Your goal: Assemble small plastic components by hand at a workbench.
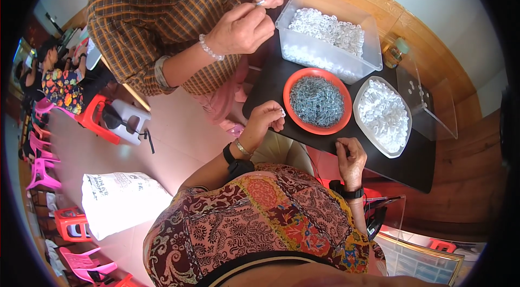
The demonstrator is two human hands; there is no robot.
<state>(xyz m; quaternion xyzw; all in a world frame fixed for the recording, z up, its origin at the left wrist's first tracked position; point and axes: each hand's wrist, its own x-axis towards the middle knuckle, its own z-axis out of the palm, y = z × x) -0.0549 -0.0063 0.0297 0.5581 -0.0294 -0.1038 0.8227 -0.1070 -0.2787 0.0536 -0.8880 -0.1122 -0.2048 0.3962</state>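
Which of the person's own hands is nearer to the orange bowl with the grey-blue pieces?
The left hand. It holds a small white piece right beside the left rim of the orange bowl. The right hand rests on the black table, a little below the bowl.

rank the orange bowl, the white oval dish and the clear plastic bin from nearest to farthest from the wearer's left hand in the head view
1. Orange bowl of grey pieces, just right of the left hand.
2. Clear plastic bin, up and right at the table's far end.
3. White oval dish, farther right, past the bowl.
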